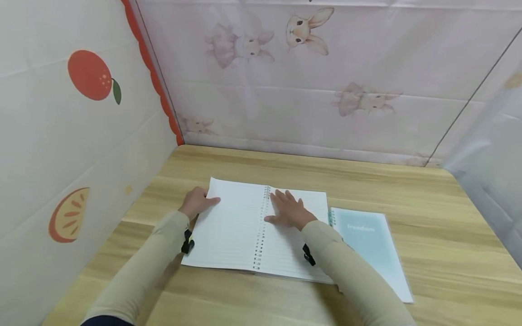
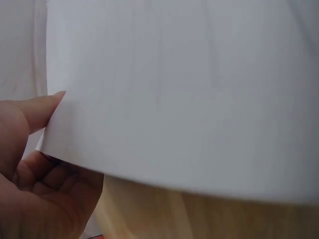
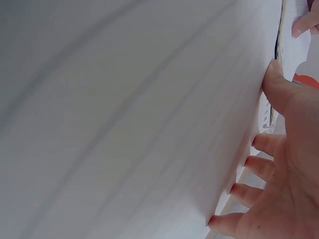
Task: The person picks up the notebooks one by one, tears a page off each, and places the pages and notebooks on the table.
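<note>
A spiral-bound notebook (image 1: pixel 230 226) lies spread on the table, its lined white pages facing up and its coil running down the middle. At the left page's outer edge, my left hand (image 1: pixel 196 203) grips the paper, thumb on top and fingers curled beneath; the left wrist view shows this page (image 2: pixel 174 109) lifted off the wood along its edge. My right hand (image 1: pixel 290 211) rests on the upper part of the right page, fingers spread, thumb near the coil. In the right wrist view its fingertips (image 3: pixel 241 194) touch the lined page (image 3: pixel 149 124).
A light-blue spiral notebook (image 1: pixel 367 244) marked "freedom" lies closed just right of the spread one, partly under my right forearm. The wooden table (image 1: pixel 440 217) meets a rabbit-print sheet (image 1: pixel 261 108) at the back and a fruit-print sheet (image 1: pixel 36 136) on the left.
</note>
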### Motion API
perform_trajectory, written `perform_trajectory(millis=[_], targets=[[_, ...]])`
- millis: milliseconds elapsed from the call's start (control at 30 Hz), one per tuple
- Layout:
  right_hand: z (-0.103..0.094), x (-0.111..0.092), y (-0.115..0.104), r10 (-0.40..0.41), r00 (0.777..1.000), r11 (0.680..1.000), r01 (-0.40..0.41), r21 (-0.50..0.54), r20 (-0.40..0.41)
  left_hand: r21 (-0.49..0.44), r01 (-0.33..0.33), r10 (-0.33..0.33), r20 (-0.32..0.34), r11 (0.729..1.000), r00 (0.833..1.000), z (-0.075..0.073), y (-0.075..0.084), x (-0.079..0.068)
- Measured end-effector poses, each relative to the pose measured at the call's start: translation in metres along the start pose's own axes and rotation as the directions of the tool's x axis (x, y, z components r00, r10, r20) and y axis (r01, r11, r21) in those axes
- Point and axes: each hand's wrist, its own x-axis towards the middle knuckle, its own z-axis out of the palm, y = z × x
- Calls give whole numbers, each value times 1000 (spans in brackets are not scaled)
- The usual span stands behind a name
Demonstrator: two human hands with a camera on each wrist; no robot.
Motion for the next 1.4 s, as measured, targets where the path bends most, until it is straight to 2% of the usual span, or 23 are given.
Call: perform_trajectory(millis=[267, 467, 667, 1033, 1133, 1267, 1367, 1400], targets=[[0, -1, 1, 1, 1000, 1000, -1, 9, 2, -7, 20, -20, 22, 1000, 1000, 0, 9, -1], [2, 1, 2, 9, 1000, 1000, -9, -5, -12, -14, 11, -10, 35, 1000, 999, -3, 6, -1], [2, 1, 0, 6, 1000, 1000, -6, 6, -15, -37, 22, -21, 16, 999, 1000, -6, -1, -4], [1, 1, 3, 5, 1000, 1000, -5, -8, -7, -39, 31, -30, 18, 999, 999, -3, 0, -1], [1, 1, 3, 2, 1000, 1000, -2, -8, 0, -87, 31, -27, 45, 996, 999, -4, -3, -1], [1, 2, 2, 5, 1000, 1000, -5, -7, 8, -201, 49, -16, 160, 978, 987, -9, -9, -7], [2, 2, 3, 3, 1000, 1000, -3, -6, 9, -190, 60, -16, 223, 980, 975, -16, -14, -14], [2, 2, 4, 4, 1000, 1000, -4, -10, 9, -159, 52, -15, 226, 986, 974, -18, -16, -17]])
